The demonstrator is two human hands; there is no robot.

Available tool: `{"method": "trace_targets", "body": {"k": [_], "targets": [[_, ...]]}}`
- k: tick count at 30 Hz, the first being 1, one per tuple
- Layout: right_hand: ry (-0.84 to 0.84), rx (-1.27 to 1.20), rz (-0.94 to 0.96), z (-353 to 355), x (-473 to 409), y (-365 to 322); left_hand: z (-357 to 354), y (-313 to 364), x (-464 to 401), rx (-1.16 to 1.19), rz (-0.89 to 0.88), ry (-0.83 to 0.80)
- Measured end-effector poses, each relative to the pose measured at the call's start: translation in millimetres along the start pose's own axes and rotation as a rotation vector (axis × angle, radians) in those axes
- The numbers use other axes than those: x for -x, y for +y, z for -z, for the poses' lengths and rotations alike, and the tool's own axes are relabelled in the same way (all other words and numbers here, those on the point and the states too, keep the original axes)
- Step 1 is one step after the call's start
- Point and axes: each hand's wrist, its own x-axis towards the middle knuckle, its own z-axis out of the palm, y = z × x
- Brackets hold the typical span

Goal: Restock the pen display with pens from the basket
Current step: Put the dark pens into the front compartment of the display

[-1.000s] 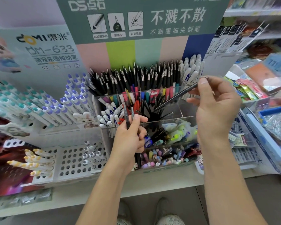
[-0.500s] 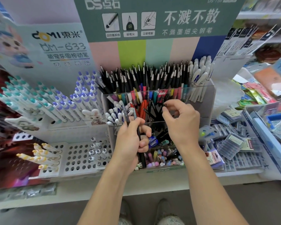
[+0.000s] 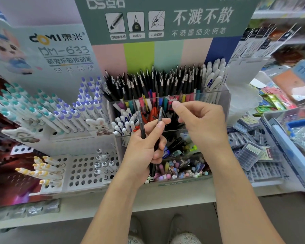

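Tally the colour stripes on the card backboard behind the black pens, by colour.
Pink stripes: 2
Lime green stripe: 1
Mint stripe: 1
Dark blue stripe: 1
Total: 5

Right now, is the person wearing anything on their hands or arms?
No. The left hand and the right hand are bare: no gloves, rings, watch or bracelet show. Both forearms are bare too, with no sleeves reaching into view. The fingernails look short and plain.
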Motion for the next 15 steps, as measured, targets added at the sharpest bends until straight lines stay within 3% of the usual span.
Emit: {"method": "trace_targets", "body": {"k": [2,4,11,15], "targets": [[-0.126,-0.175,-0.132,1.2,2.1,-2.6,-3.0,0.7,-0.2,-0.021,0.01,-0.048],[-0.146,-0.258,-0.207,0.1,3.2,2.8,-4.8,-0.4,-0.3,-0.036,0.031,-0.068],[-0.263,-0.184,-0.303,13.3,1.7,24.1,-0.6,-4.0,-1.3,-0.145,0.118,-0.084],[-0.186,-0.142,-0.245,20.8,-0.1,18.7,-10.0,-7.7,-0.6,-0.152,0.115,-0.103]]}}
